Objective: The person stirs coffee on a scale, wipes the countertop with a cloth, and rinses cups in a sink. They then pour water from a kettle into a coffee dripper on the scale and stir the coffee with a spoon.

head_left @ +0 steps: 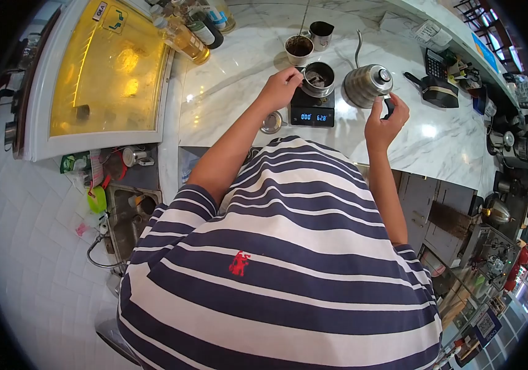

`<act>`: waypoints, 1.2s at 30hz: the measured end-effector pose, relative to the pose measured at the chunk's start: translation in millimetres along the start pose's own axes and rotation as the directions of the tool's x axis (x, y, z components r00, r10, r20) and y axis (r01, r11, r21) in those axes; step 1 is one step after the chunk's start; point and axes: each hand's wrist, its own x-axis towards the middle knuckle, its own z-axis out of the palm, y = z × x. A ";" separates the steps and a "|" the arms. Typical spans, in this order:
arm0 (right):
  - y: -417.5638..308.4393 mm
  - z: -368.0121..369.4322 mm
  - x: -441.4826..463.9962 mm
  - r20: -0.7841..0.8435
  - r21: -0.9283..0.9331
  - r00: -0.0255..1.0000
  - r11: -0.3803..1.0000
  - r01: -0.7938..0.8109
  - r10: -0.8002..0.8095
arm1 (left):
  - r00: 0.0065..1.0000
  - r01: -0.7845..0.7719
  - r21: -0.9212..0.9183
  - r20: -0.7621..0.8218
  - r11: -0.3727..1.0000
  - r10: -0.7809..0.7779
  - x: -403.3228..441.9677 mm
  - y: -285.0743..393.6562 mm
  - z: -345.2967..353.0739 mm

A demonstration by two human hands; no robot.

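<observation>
A metal cup (319, 79) with dark contents stands on a black digital scale (312, 116) with a lit blue display. My left hand (281, 87) pinches the cup at its left side, thumb and forefinger together. To the right, a steel gooseneck kettle (364, 86) rests on the counter, its spout pointing away from me. My right hand (388, 120) is closed around the kettle's black handle. Just behind the cup sit a white cup (299, 49) of dark brown grounds and a small steel pitcher (321, 34). A small round metal piece (270, 122) lies left of the scale.
Several bottles (191, 38) stand at the back left beside a yellow-lit cabinet (106, 71). Right of the kettle, a black handled object (438, 91) and a calculator (435, 63) lie on the marble counter (239, 55). A sink (131, 216) is below at left.
</observation>
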 end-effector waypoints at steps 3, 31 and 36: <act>-0.1 3.0 -0.1 0.015 0.045 1.000 0.999 -0.006 0.005 | 1.000 -0.010 -0.004 -0.009 1.000 0.010 0.2 -3.3 0.6; -55.2 219.1 178.5 0.610 0.030 0.786 0.989 -0.146 0.097 | 0.955 0.008 -0.067 -0.296 0.998 -0.028 -30.2 14.6 9.2; -58.3 234.5 185.3 0.767 0.149 0.640 0.959 -0.243 0.043 | 0.968 -0.001 -0.011 -0.249 1.000 -0.001 -25.8 15.6 5.7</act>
